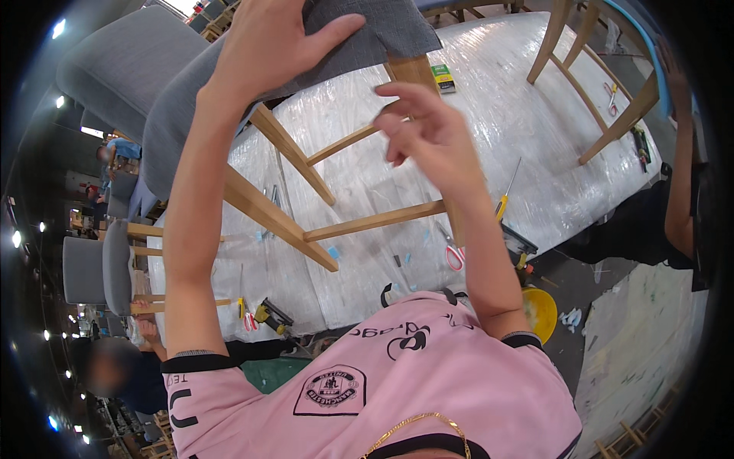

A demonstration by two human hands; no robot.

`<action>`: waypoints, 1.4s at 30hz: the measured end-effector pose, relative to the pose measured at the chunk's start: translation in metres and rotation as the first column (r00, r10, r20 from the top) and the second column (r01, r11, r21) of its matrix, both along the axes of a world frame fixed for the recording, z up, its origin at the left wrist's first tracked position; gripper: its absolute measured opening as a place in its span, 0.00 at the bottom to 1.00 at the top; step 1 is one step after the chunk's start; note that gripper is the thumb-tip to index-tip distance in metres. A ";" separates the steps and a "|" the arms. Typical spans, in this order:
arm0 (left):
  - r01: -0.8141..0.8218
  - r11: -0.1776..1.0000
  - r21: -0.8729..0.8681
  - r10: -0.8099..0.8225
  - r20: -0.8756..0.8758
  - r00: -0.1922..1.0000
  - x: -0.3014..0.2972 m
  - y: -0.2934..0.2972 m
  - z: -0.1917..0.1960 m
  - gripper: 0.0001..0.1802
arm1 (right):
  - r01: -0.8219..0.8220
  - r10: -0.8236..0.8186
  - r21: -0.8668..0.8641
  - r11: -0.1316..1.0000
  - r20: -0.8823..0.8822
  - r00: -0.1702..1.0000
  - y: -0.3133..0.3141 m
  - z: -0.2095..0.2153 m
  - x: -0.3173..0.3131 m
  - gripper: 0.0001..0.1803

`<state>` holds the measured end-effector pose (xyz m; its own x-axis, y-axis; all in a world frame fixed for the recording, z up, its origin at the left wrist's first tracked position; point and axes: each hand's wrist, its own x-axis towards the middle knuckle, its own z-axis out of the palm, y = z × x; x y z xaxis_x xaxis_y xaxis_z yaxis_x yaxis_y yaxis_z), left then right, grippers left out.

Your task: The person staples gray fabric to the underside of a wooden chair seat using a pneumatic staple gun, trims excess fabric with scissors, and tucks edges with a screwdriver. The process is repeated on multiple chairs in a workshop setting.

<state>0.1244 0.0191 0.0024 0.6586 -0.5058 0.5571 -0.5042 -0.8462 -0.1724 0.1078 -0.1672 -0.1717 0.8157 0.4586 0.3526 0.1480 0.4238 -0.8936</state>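
Observation:
A chair with grey fabric (180, 115) and light wooden legs (279, 218) stands in front of me on a table wrapped in clear plastic (489, 92). My left hand (271, 50) lies on the grey fabric at the top, thumb spread away from the fingers, whose tips are cut off by the frame edge. Above the wooden stretcher (375, 220), close to the right-hand legs, my right hand (432, 138) hovers with fingers half bent and apart. Nothing shows in it. Part of the near right leg is hidden behind my right forearm.
A screwdriver (503, 203), red-handled scissors (455, 258) and a green-and-yellow box (442, 79) lie on the table. A staple gun (273, 315) rests at the near edge. Co-workers handle chairs at right (638, 115) and left (118, 268). A yellow bucket (541, 314) stands at lower right.

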 end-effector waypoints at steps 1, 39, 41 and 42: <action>-0.029 0.998 -0.059 0.027 -0.033 0.999 -0.004 -0.009 0.006 0.31 | 0.007 -0.007 -0.004 1.000 0.019 1.000 0.013 0.001 -0.005 0.27; -0.019 0.937 0.348 0.055 -0.094 0.994 -0.030 -0.043 0.001 0.53 | 0.132 0.408 0.907 0.400 -0.305 0.861 0.111 -0.015 -0.007 0.13; 0.021 0.944 0.330 0.013 -0.101 0.995 -0.033 -0.041 -0.001 0.53 | 0.080 0.492 0.945 0.318 -0.237 0.838 0.109 -0.019 -0.011 0.12; 0.022 0.943 0.332 0.012 -0.100 0.995 -0.032 -0.042 0.000 0.54 | 0.034 0.513 0.960 0.279 -0.179 0.840 0.109 -0.022 -0.008 0.12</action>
<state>0.0928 -0.0232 0.0022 0.6989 -0.6543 0.2886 -0.5373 -0.7468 -0.3919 0.1003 -0.0577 -0.1939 0.8916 0.2600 0.3707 -0.3458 0.9196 0.1867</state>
